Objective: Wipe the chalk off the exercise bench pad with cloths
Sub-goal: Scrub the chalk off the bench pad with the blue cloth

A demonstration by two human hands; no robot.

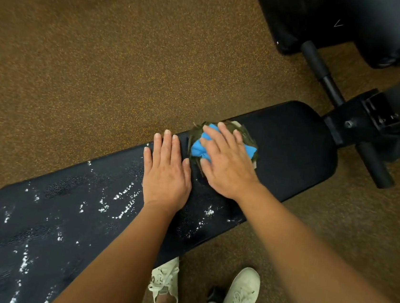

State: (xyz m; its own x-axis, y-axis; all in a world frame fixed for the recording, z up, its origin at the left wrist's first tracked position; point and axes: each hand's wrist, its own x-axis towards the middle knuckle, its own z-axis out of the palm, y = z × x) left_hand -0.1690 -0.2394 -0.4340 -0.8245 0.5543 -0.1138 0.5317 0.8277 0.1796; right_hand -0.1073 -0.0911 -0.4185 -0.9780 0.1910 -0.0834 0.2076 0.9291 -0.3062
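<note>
- A speckled brown gym floor (79, 63) lies under a long black pad (294, 142) that runs from lower left to upper right, where it meets a black metal frame (362, 115).
- White chalk (123, 200) is scattered in flecks and smears over the pad's near left half. The far right end looks clean.
- A bunched blue cloth (198, 148) sits on a darker green cloth (247, 134), both on the pad's middle at its far edge.
- The right hand (227, 164) lies flat on the pile, fingers spread and straight, pressing down rather than gripping.
- The left hand (166, 175) lies just beside it, flat on the bare pad with fingers straight and together, holding nothing.
- Handling, as a guess: both pieces of fabric look light, soft and limp, so they will likely bunch or slide apart unless pressed under a flat palm or gathered in a fist.
- The pad is firm and textured, so chalk may cling in the grain and need pressure. Loose powder could fall to the floor.
- No container is in view.
- Pale shoes (243, 288) stand on the near side.
</note>
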